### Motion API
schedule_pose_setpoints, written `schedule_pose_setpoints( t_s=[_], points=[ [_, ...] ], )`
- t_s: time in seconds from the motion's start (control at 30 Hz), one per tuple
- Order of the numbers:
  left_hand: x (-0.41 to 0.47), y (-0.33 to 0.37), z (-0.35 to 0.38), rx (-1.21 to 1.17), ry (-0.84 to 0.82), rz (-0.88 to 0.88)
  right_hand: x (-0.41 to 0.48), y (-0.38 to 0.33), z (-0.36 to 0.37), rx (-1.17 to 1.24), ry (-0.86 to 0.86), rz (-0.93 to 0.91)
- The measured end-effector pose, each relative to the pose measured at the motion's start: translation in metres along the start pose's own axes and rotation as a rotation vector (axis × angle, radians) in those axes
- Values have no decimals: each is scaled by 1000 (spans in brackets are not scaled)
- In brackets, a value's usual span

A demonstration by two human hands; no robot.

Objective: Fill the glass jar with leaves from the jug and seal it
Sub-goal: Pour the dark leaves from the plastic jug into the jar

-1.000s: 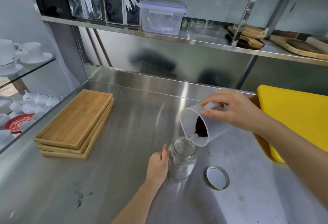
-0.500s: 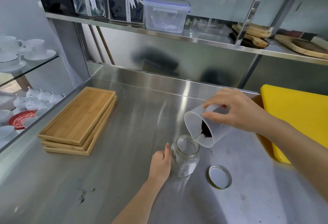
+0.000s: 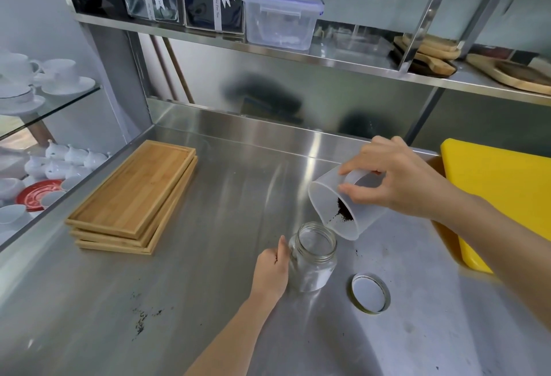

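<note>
A clear glass jar (image 3: 313, 259) stands upright and open on the steel counter. My left hand (image 3: 272, 268) grips its left side. Just above and to the right, my right hand (image 3: 396, 184) holds a translucent plastic jug (image 3: 334, 211) tipped steeply, its mouth facing down-left right by the jar's rim. Dark loose leaves (image 3: 343, 214) lie inside the jug, trailing toward its lip. The jar looks empty inside. Its round metal lid (image 3: 369, 292) lies flat on the counter to the right of the jar, pale inner side up.
A stack of bamboo trays (image 3: 134, 196) sits at the left. A yellow cutting board (image 3: 504, 196) lies at the right edge. Spilled leaf crumbs (image 3: 143, 319) dot the counter (image 3: 208, 271) near the front. A shelf above carries a plastic box (image 3: 280, 17) and wooden boards (image 3: 429, 53).
The jug has tipped further and more leaves have slid toward its lip. My left hand has kept its hold on the jar. The view has shifted slightly.
</note>
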State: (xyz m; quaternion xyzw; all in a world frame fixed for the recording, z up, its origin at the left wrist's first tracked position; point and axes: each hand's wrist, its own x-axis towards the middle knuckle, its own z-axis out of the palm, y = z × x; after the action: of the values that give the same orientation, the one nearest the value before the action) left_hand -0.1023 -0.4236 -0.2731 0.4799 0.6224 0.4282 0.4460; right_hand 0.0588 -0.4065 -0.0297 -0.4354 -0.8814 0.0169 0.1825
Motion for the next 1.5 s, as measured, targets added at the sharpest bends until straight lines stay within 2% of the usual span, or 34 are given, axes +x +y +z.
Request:
schedule_pose_setpoints(
  t_s=[0.73,1.5],
  points=[
    [1,-1,1,-22,-20,50,2,-4,1,-46,-11,-61],
    [-2,4,-1,14,25,13,0,-5,1,-86,18,-180]
  ],
)
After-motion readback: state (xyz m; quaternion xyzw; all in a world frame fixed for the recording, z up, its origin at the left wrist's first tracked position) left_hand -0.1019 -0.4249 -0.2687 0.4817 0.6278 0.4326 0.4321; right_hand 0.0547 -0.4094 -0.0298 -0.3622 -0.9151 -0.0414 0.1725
